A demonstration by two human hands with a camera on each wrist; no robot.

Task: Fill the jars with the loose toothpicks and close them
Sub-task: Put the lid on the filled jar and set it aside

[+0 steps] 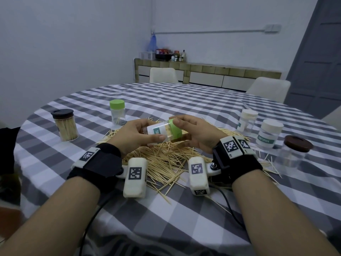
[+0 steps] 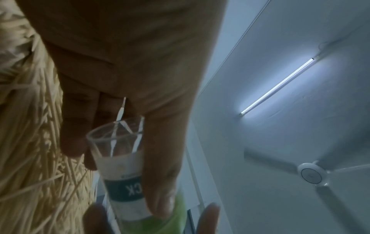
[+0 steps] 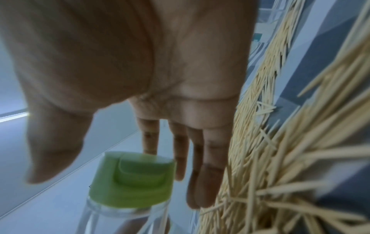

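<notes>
A clear jar point(image 1: 158, 133) with a white and teal label lies sideways in the air over the toothpick pile point(image 1: 166, 159). My left hand point(image 1: 151, 132) grips its body, thumb on the near side. My right hand point(image 1: 181, 129) curls round its green lid point(image 1: 175, 129), which sits on the jar's mouth. In the left wrist view a few toothpicks show through the jar point(image 2: 122, 166) base, with the green lid point(image 2: 179, 205) below my thumb. The right wrist view shows the green lid point(image 3: 132, 178) between my thumb and fingers, and loose toothpicks point(image 3: 280, 158) beside them.
On the checked tablecloth point(image 1: 184, 100) stand a dark-lidded jar point(image 1: 65, 126) full of toothpicks and a green-lidded jar point(image 1: 118, 112) at left. Two white-lidded jars point(image 1: 247, 122) point(image 1: 270, 134) and a brown-lidded jar point(image 1: 293, 152) stand at right. Two chairs stand beyond the table.
</notes>
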